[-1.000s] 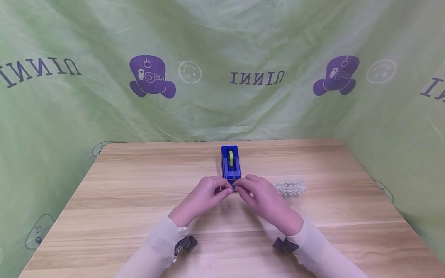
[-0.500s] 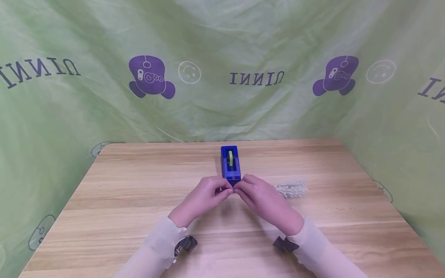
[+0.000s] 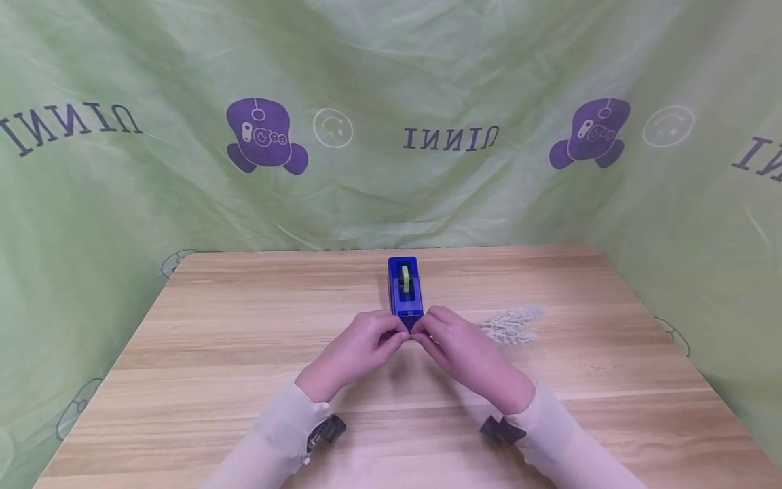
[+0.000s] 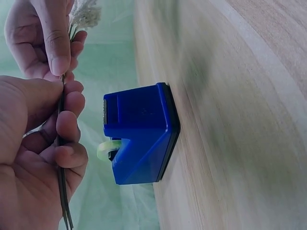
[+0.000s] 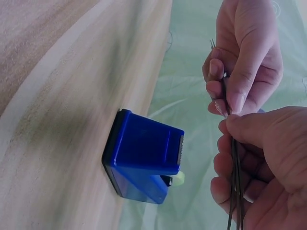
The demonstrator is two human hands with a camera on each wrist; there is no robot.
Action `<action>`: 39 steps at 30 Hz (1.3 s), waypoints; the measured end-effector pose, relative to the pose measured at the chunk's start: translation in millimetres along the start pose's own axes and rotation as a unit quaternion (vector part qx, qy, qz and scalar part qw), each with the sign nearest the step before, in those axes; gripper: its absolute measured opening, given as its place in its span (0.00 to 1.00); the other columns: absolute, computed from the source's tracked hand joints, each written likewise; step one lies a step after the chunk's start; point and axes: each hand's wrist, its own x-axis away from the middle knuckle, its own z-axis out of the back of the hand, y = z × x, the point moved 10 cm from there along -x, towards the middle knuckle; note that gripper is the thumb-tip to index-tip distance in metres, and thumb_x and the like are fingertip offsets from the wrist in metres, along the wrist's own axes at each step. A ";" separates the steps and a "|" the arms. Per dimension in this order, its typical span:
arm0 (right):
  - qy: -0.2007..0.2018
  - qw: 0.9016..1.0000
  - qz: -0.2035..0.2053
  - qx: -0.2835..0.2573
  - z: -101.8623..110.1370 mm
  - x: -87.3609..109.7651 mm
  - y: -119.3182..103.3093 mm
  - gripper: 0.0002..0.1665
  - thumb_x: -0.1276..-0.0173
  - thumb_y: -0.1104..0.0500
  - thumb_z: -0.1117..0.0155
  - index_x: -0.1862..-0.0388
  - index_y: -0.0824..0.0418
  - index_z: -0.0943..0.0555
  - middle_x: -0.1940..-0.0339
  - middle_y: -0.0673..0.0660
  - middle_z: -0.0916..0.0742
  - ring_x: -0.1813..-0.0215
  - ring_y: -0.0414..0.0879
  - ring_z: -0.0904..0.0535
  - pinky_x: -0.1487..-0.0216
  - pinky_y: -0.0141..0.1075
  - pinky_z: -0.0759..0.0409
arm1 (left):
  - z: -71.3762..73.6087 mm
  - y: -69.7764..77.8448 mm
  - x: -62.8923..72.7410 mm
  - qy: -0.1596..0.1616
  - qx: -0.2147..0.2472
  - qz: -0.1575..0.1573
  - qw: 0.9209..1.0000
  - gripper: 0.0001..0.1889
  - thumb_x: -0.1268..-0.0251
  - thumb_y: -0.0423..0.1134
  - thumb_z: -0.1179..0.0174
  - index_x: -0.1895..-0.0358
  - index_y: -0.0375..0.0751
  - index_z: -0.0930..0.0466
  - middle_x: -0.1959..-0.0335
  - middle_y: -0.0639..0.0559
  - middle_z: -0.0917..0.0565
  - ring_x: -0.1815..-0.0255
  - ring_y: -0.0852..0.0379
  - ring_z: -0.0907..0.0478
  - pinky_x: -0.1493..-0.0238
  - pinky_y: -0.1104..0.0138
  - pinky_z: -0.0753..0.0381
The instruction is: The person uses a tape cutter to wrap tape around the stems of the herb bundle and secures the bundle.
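Observation:
A few thin dark stems with white fluffy heads, like dried grass sprigs, lie sideways across both hands. My left hand pinches the stems between thumb and fingers towards their bare ends. Right beside it, my right hand pinches them nearer the fluffy heads. The thumb tips almost meet. A small shiny, clear patch shows at the left fingertips in the right wrist view; it may be tape. Just beyond the fingers stands a blue tape dispenser, untouched as far as I can see.
The dispenser holds a pale yellow-green tape roll and has a toothed cutter at its front. Everything is above or on a wood-grain table. Green printed cloth hangs behind and at both sides.
The fluffy heads have turned and spread apart slightly to the right. The fingertips shifted a little at the stems, while both arms stayed nearly still. The dispenser has not moved.

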 end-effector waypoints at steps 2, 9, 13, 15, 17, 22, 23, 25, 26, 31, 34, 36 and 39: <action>-0.003 1.000 -0.005 0.000 -0.5 0.0 0.5 0.04 0.26 0.58 0.31 0.57 0.56 0.15 0.62 0.46 0.17 0.62 0.37 0.23 0.59 0.31 0.17 | -0.4 0.2 -0.6 0.003 -0.006 0.000 1.000 0.05 0.26 0.33 0.37 0.61 0.37 0.13 0.64 0.50 0.12 0.65 0.62 0.22 0.60 0.72 0.18; -0.022 0.999 -0.022 -0.014 -4.0 -0.4 3.0 0.04 0.24 0.58 0.33 0.56 0.57 0.15 0.63 0.46 0.18 0.65 0.35 0.23 0.61 0.29 0.17 | -2.5 0.1 -1.6 0.003 -0.024 0.014 1.000 0.04 0.27 0.33 0.36 0.61 0.39 0.13 0.64 0.51 0.13 0.65 0.62 0.23 0.60 0.72 0.19; -0.018 1.000 -0.020 -0.014 -4.8 -0.4 3.4 0.04 0.25 0.59 0.32 0.57 0.58 0.16 0.63 0.47 0.18 0.66 0.36 0.23 0.62 0.29 0.17 | -3.0 0.8 -1.8 0.005 -0.029 0.017 0.999 0.02 0.28 0.32 0.35 0.62 0.39 0.14 0.64 0.51 0.13 0.64 0.61 0.22 0.60 0.71 0.19; -0.011 1.000 -0.016 -0.014 -4.8 -0.4 3.4 0.04 0.27 0.60 0.31 0.57 0.58 0.17 0.64 0.47 0.18 0.66 0.36 0.24 0.63 0.29 0.17 | -3.1 0.7 -1.9 0.006 -0.028 0.019 0.999 0.02 0.29 0.32 0.35 0.62 0.40 0.15 0.64 0.51 0.14 0.63 0.60 0.22 0.60 0.71 0.19; -0.006 1.000 -0.013 -0.015 -4.3 -0.4 3.1 0.05 0.28 0.60 0.30 0.58 0.58 0.18 0.65 0.47 0.19 0.67 0.36 0.25 0.63 0.28 0.18 | -2.8 0.7 -1.9 0.009 -0.028 0.021 0.999 0.02 0.29 0.31 0.34 0.62 0.40 0.16 0.64 0.51 0.15 0.63 0.60 0.23 0.60 0.70 0.19; -0.019 0.999 -0.023 -0.032 -5.4 -0.1 5.8 0.07 0.28 0.60 0.29 0.56 0.58 0.19 0.64 0.47 0.19 0.65 0.36 0.24 0.62 0.28 0.17 | -2.6 0.3 -1.8 0.015 -0.025 0.024 0.999 0.03 0.31 0.31 0.33 0.63 0.41 0.17 0.65 0.52 0.17 0.64 0.60 0.24 0.61 0.71 0.20; -0.024 0.999 -0.025 -0.039 -6.1 -0.1 6.5 0.07 0.28 0.60 0.30 0.56 0.58 0.19 0.63 0.47 0.19 0.64 0.36 0.23 0.61 0.28 0.17 | -2.5 0.1 -1.8 0.016 -0.024 0.025 0.999 0.03 0.31 0.31 0.33 0.63 0.41 0.17 0.65 0.52 0.17 0.64 0.60 0.23 0.61 0.71 0.19; -0.034 0.998 -0.030 -0.050 -7.7 0.1 8.2 0.06 0.27 0.59 0.31 0.55 0.58 0.18 0.62 0.47 0.19 0.63 0.35 0.23 0.59 0.28 0.16 | -2.6 0.0 -1.7 0.016 -0.022 0.026 0.999 0.03 0.31 0.31 0.33 0.63 0.41 0.17 0.65 0.52 0.17 0.63 0.60 0.23 0.60 0.71 0.19; -0.038 0.997 -0.032 -0.056 -8.5 0.2 8.9 0.06 0.26 0.59 0.31 0.54 0.58 0.17 0.62 0.47 0.18 0.63 0.35 0.23 0.59 0.28 0.16 | -2.7 -0.1 -1.6 0.016 -0.021 0.026 0.999 0.03 0.31 0.31 0.33 0.62 0.41 0.17 0.64 0.52 0.17 0.63 0.60 0.23 0.60 0.71 0.19; -0.047 0.996 -0.024 -0.076 -9.9 0.9 9.2 0.06 0.26 0.60 0.31 0.53 0.58 0.13 0.63 0.47 0.19 0.65 0.34 0.26 0.61 0.27 0.19 | -3.1 -1.3 -0.4 0.014 -0.020 0.032 0.999 0.03 0.31 0.31 0.33 0.62 0.41 0.18 0.63 0.52 0.16 0.61 0.60 0.22 0.58 0.70 0.18; -0.043 0.996 -0.014 -0.075 -8.8 0.5 7.7 0.06 0.26 0.61 0.32 0.53 0.58 0.12 0.62 0.47 0.18 0.63 0.34 0.24 0.58 0.28 0.17 | -2.8 -2.2 0.6 0.013 -0.021 0.037 0.999 0.04 0.31 0.31 0.33 0.62 0.41 0.18 0.63 0.53 0.17 0.61 0.60 0.22 0.57 0.70 0.18; -0.039 0.997 -0.010 -0.071 -8.2 0.0 7.1 0.06 0.26 0.62 0.32 0.53 0.58 0.12 0.61 0.47 0.17 0.61 0.35 0.23 0.56 0.29 0.16 | -2.0 -2.3 1.2 0.013 -0.026 0.041 0.999 0.04 0.31 0.32 0.32 0.61 0.41 0.18 0.63 0.53 0.17 0.61 0.60 0.22 0.57 0.69 0.18; -0.034 0.997 -0.008 -0.069 -7.1 -0.9 6.2 0.05 0.26 0.62 0.32 0.55 0.57 0.13 0.60 0.47 0.15 0.58 0.36 0.21 0.52 0.32 0.14 | -1.0 -2.1 1.7 0.012 -0.041 0.047 0.998 0.04 0.30 0.33 0.32 0.60 0.43 0.18 0.63 0.54 0.16 0.62 0.59 0.21 0.59 0.69 0.19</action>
